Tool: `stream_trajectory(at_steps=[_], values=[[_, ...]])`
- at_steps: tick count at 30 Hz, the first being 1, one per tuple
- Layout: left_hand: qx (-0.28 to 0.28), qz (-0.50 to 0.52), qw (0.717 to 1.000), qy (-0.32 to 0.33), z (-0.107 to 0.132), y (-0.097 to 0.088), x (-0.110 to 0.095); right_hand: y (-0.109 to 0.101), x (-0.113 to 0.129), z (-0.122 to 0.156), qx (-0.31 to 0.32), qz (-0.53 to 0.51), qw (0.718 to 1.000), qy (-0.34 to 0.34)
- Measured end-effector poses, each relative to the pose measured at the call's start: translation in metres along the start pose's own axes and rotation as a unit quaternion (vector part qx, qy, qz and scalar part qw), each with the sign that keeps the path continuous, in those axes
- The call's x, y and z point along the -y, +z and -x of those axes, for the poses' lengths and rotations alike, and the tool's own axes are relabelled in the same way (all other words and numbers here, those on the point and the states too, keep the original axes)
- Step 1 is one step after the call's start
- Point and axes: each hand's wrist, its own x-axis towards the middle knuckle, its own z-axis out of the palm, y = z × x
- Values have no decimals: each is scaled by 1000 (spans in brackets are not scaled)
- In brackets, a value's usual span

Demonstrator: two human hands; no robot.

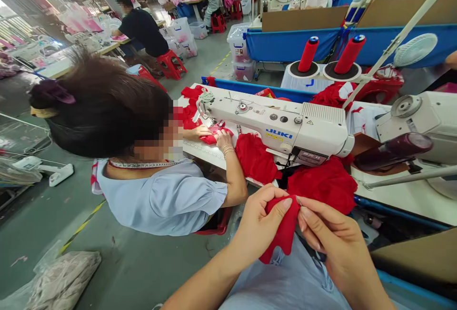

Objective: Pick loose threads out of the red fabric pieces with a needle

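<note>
My left hand (pixel 259 224) is closed on a small piece of red fabric (pixel 283 231) held over my lap, thumb pressed on its top edge. My right hand (pixel 330 241) pinches the same fabric from the right, with a thin metal point, perhaps a needle or pin (pixel 299 201), showing between thumb and forefinger. My lap is covered by light blue cloth (pixel 285 284).
A co-worker in a light blue top (pixel 164 198) sits ahead at a white sewing machine (pixel 282 126), both hands on red fabric under the needle. More red fabric (pixel 323 184) hangs off the table. Red thread cones (pixel 309 54) stand behind; a bag (pixel 64 279) lies on the floor.
</note>
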Motion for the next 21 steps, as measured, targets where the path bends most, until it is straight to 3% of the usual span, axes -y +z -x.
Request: stream_trajectory(at_steps=[2, 5, 9, 13, 16, 21], values=[[9, -11, 1000, 12, -1, -1, 1, 2, -2, -1, 0, -72, 996, 52], [21, -15, 999, 22, -3, -3, 3, 3, -5, -2, 4, -91, 994, 59], [17, -27, 998, 55, -4, -4, 4, -3, -4, -3, -4, 103, 993, -63], [46, -13, 999, 24, -3, -3, 5, -5, 3, -4, -6, 305, 928, -214], [30, -6, 1000, -5, -2, -2, 5, -4, 6, -4, 1, 338, 907, -250], [22, 37, 999, -31, -3, -2, 5, -4, 3, -4, -4, 353, 901, -251]])
